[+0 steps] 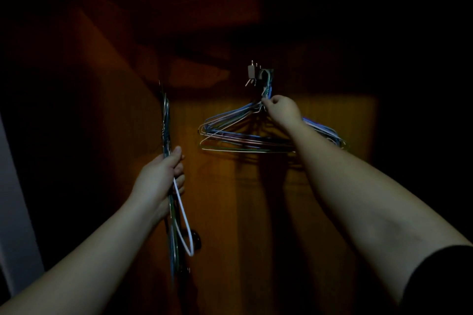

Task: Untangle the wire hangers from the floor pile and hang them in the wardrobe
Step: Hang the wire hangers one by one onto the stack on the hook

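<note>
Hangers (176,215) in left hand (160,179)

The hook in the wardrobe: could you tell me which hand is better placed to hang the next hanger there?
Right, probably. The right hand is already at the hung hangers just under the hook, while the left hand grips the spare bundle lower down, off to the side.
</note>
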